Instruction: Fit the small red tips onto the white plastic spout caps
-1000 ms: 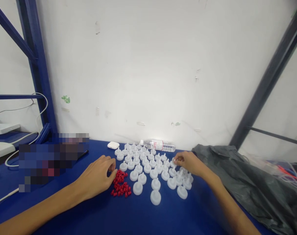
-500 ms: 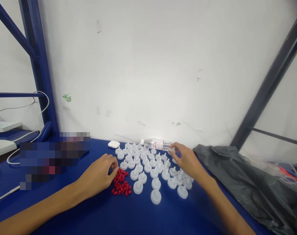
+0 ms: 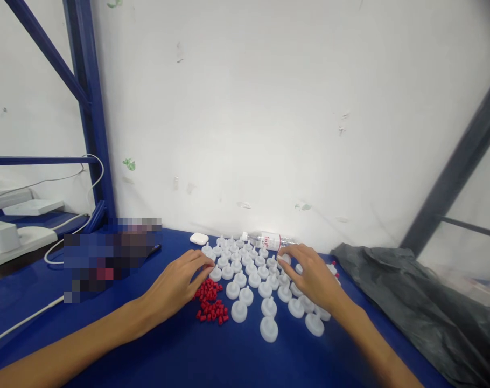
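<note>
Many white plastic spouted caps stand spout-up across the blue table. A pile of small red caps lies to their left. My left hand hovers over the far edge of the red pile, thumb and fingertips pinched together; whatever is in the pinch is hidden. My right hand reaches in over the right side of the group, its thumb and fingers around a white spouted cap. Just past the right wrist, red bits show on pieces partly hidden by the hand.
Against the wall lies a clear plastic bottle, with a white rounded case to its left. Dark grey sheeting covers the table's right side. A white cable and a blurred-out patch are at left, by a blue frame post.
The view has swung slightly left. My left hand has moved from the near red caps toward the white caps at the pile's far edge. My right hand still holds its white cap.
</note>
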`<state>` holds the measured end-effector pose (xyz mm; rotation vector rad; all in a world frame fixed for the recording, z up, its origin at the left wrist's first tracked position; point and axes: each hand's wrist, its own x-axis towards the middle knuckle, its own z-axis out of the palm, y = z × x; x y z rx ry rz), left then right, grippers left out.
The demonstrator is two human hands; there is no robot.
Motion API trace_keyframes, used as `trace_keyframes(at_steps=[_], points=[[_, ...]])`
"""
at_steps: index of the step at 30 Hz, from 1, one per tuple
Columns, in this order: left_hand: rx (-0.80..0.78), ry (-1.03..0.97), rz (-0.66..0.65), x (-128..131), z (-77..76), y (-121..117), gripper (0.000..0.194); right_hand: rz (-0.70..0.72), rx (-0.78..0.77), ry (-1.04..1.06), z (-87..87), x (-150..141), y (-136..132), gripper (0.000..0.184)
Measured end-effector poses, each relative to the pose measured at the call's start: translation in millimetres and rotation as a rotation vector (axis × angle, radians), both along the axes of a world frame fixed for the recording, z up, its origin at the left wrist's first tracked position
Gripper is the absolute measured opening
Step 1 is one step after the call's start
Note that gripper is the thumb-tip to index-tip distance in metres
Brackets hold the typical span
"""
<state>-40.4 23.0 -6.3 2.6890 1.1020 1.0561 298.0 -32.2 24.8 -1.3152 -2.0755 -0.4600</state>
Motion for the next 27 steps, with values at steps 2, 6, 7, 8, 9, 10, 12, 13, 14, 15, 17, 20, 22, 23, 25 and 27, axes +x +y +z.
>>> trace_keyframes(at_steps=[2,6,7,8,9,10,12,13,14,15,17,20,22,23,25,27], points=[[0.018,-0.009,-0.009,-1,-1.0,2,0.022,0.004,0.003,0.002,-1.6,1,1,0.013],[0.055,-0.029,-0.032,-2,-3.3,3,0.020,0.019,0.015,0.012,-3.4,2,3,0.011],[0.066,-0.037,-0.041,-2,-3.7,3,0.020,0.022,0.016,0.018,-3.3,2,3,0.010],[0.078,-0.044,-0.051,-2,-4.0,2,0.020,0.028,0.015,0.026,-3.0,1,3,0.009],[0.092,-0.052,-0.063,-1,-4.1,1,0.021,0.037,0.012,0.036,-2.6,-1,2,0.008],[0.105,-0.061,-0.078,-1,-4.1,0,0.021,0.049,0.009,0.045,-2.2,-3,1,0.007],[0.132,-0.078,-0.112,1,-3.4,-3,0.023,0.087,-0.001,0.059,-1.7,-9,-2,0.010],[0.144,-0.086,-0.131,2,-2.9,-4,0.023,0.113,-0.002,0.063,-1.9,-14,-4,0.012],[0.156,-0.093,-0.151,3,-2.3,-7,0.023,0.146,-0.002,0.066,-2.3,-20,-6,0.015],[0.167,-0.100,-0.171,5,-1.7,-10,0.023,0.181,-0.005,0.069,-3.0,-26,-8,0.017],[0.184,-0.106,-0.207,8,-0.7,-16,0.022,0.250,-0.019,0.067,-5.2,-41,-14,0.020],[0.195,-0.122,-0.271,14,-0.2,-27,0.021,0.311,-0.081,0.032,-9.5,-62,-24,0.021],[0.210,-0.126,-0.318,18,-0.8,-32,0.022,0.342,-0.111,0.014,-12.3,-72,-30,0.022],[0.218,-0.123,-0.337,19,-1.3,-35,0.023,0.360,-0.116,0.013,-13.6,-75,-32,0.024],[0.224,-0.107,-0.368,20,-2.6,-38,0.024,0.391,-0.107,0.014,-15.5,-79,-34,0.025],[0.210,-0.096,-0.388,20,-4.1,-39,0.024,0.403,-0.093,0.010,-16.4,-79,-35,0.025]])
